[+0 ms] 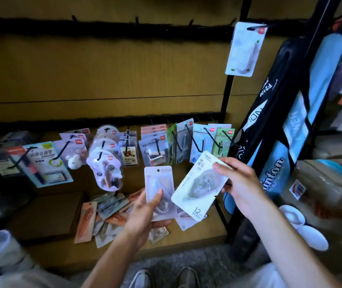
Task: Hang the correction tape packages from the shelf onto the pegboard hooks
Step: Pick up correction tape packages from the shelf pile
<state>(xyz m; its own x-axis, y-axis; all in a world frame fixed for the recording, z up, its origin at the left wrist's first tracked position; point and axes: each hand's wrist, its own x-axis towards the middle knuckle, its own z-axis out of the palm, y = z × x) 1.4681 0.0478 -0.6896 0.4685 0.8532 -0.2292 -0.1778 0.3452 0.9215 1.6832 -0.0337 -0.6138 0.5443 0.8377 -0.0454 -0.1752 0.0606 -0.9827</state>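
Left hand (145, 213) grips pale package (159, 183); right hand (238, 183) pinches tilted package (197, 188).

A: What are the 2 held packages made of?

B: The one in the right hand (241, 183), a tilted package (199, 186), is white card under a glossy clear plastic blister. The upright package (159, 190) in the left hand (145, 213) looks the same, shiny and smooth.

A: And the surroundings?

B: The back panel (103, 69) and shelf (47, 215) look like matt brown wood board. The hooks (188, 136) are thin black metal. The floor (166, 260) is rough grey speckled stone.
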